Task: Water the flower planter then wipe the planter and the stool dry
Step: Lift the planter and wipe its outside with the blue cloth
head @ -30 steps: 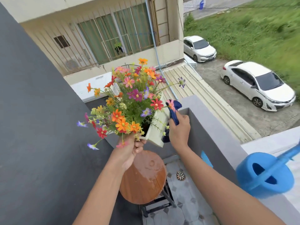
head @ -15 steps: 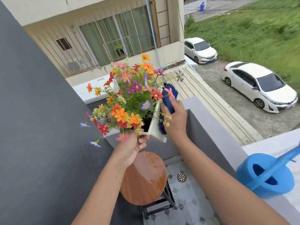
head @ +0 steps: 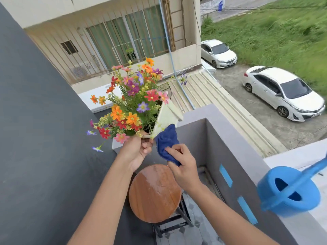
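Note:
A white planter (head: pixel 166 115) full of bright flowers (head: pixel 131 103) is lifted above the stool, tilted. My left hand (head: pixel 136 151) grips its near lower corner. My right hand (head: pixel 184 165) holds a dark blue cloth (head: pixel 167 140), which presses against the planter's lower side face. Below them stands a round wooden stool (head: pixel 155 193) on dark metal legs, its seat showing wet patches. A blue watering can (head: pixel 290 190) rests on the balcony ledge at the right.
The grey balcony wall (head: pixel 235 149) with blue tape strips runs along the right; a dark wall (head: pixel 35 138) fills the left. The tiled floor (head: pixel 194 232) lies under the stool. Beyond the ledge are a roof, two white cars and grass far below.
My right hand has brought the cloth down from the planter's upper edge to its lower side. The planter has tipped further, showing more of its white face.

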Action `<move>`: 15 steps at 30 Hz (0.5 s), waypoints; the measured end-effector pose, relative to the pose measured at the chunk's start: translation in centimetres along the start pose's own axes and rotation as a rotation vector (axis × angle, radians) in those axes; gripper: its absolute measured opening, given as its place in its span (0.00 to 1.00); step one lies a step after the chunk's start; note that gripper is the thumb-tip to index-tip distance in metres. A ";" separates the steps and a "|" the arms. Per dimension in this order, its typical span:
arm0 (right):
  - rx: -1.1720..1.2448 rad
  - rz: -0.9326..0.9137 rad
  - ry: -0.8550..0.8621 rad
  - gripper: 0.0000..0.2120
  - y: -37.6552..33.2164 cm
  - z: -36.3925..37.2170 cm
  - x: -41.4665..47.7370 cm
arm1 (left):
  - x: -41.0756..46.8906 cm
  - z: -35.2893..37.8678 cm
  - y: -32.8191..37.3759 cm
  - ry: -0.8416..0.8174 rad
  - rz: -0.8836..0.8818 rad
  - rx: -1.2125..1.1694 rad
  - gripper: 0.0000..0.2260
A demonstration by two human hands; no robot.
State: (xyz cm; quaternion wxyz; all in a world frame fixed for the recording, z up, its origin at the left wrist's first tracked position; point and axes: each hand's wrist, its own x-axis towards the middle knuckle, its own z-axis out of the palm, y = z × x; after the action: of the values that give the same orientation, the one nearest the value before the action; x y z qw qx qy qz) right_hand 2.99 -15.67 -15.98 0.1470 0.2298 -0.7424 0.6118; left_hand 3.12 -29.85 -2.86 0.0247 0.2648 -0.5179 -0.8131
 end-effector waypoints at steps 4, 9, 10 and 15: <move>0.017 0.156 0.040 0.16 0.9 0.4 -1.7 | -0.1 0.6 -0.4 -0.041 -0.024 -0.017 0.15; 0.252 0.302 0.201 0.16 -1.9 0.0 -0.3 | 0.1 1.7 -0.2 -0.055 0.003 -0.037 0.15; 0.294 0.341 0.248 0.15 -2.5 -0.4 0.0 | 0.1 1.7 0.0 -0.054 0.010 -0.031 0.15; 0.423 0.393 0.311 0.13 -5.3 -2.6 3.6 | 0.0 1.8 -0.9 -0.006 0.029 0.103 0.14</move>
State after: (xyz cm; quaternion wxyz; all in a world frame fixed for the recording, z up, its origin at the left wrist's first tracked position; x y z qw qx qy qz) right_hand 2.56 -14.46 -9.19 0.0869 0.0114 -0.5975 0.7971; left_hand 2.50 -27.95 -3.11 0.0212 0.2558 -0.5629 -0.7856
